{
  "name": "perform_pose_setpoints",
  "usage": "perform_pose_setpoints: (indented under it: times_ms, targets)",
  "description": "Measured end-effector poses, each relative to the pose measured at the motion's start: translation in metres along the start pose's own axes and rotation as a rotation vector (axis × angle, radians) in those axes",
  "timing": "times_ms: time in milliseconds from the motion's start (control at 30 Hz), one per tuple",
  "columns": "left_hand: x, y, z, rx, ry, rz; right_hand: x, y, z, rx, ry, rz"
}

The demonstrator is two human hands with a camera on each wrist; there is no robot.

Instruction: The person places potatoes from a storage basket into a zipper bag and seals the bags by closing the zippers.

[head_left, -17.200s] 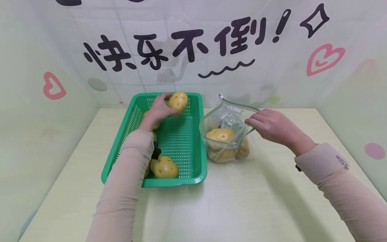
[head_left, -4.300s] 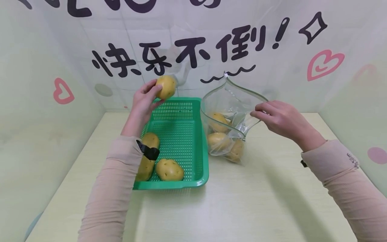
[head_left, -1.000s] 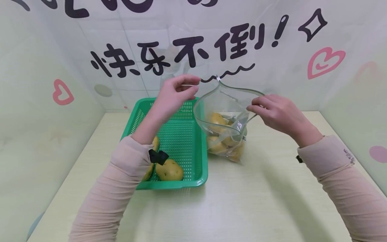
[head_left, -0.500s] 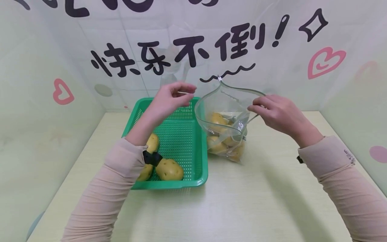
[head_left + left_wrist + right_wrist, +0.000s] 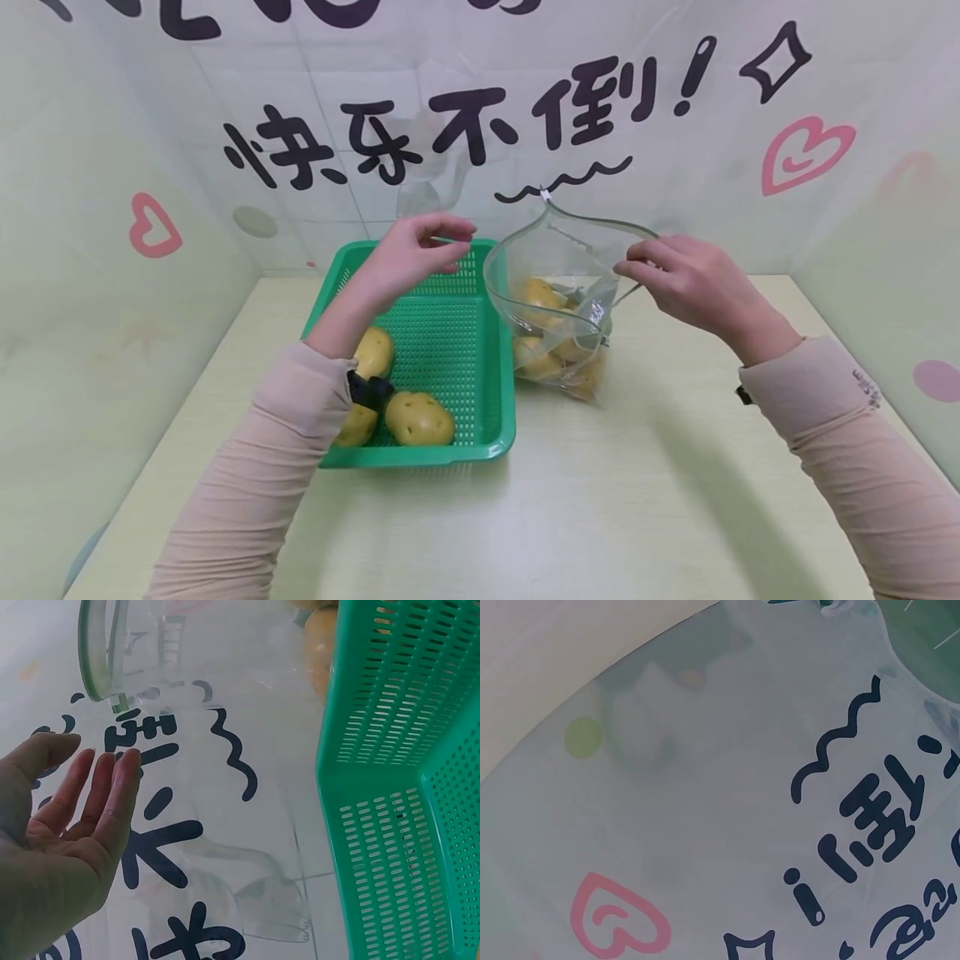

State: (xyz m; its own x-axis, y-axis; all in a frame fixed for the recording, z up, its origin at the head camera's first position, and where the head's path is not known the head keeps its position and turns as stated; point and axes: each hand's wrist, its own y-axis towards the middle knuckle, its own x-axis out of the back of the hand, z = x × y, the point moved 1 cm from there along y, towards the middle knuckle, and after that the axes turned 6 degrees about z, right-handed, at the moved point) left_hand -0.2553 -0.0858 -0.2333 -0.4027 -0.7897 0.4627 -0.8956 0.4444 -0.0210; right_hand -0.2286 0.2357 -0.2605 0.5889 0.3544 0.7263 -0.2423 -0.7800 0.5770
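In the head view my left hand (image 5: 412, 254) hovers over the back of the green basket (image 5: 501, 383), its fingers loosely bent with nothing between them; the left wrist view shows the same hand (image 5: 79, 802) with its palm bare. Several potatoes (image 5: 420, 418) lie in the basket's front left part, some partly hidden by my left sleeve and wrist strap. To the basket's right stands a clear zip bag (image 5: 558, 267) with several potatoes (image 5: 536, 360) inside, its mouth spread wide. My right hand (image 5: 693, 287) pinches the right edge of the bag's mouth. The right wrist view does not show that hand.
A pale table (image 5: 600, 500) carries the basket and bag. Behind it rises a printed backdrop (image 5: 480, 183) with dark characters and pink hearts, with further panels at both sides. The basket's right wall stands close beside the bag.
Since 4.3 seconds ago, the potato in my left hand has gone into the bag. Over the last second, that emptied hand has drawn back left and down over the basket. My right hand stays put.
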Motion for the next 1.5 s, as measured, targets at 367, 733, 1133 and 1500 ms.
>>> perform_pose_setpoints:
  times_ms: [367, 733, 1133, 1500]
  targets:
    - [0.013, -0.007, 0.009, 0.034, 0.046, 0.005, 0.000, 0.000, 0.000, -0.005, 0.007, 0.008]
    - [0.026, -0.014, 0.028, 0.060, 0.244, 0.041, 0.003, 0.000, 0.002, -0.007, 0.006, 0.042]
    - [0.034, -0.017, 0.051, 0.096, 0.349, 0.052, 0.002, 0.000, 0.002, -0.004, 0.004, 0.030]
    - [0.042, -0.019, 0.077, 0.163, 0.246, 0.134, 0.001, 0.000, 0.002, -0.001, 0.010, 0.022]
